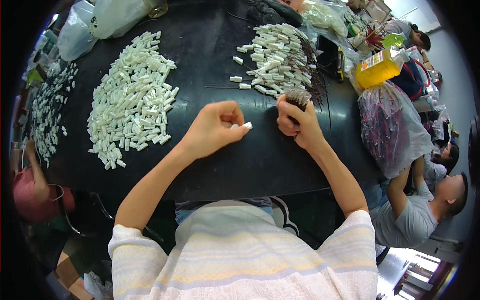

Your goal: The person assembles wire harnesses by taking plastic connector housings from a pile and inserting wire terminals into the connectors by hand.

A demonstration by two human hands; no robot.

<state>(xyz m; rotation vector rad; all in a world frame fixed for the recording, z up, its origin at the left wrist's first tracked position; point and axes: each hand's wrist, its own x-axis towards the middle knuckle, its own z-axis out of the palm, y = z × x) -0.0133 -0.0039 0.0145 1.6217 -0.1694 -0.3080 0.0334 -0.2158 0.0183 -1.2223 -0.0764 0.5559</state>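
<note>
Pale striped shirt lies nearest; on my feed I see a black table, a heap of white pieces at left, the right hand curled round a dark strand bundle, and the left hand pinching a small white piece over the table.

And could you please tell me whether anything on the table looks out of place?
Only slightly: a few stray white pieces lie just left of the pile on the right, apart from its heaped mass. I see no clear damage.
</note>
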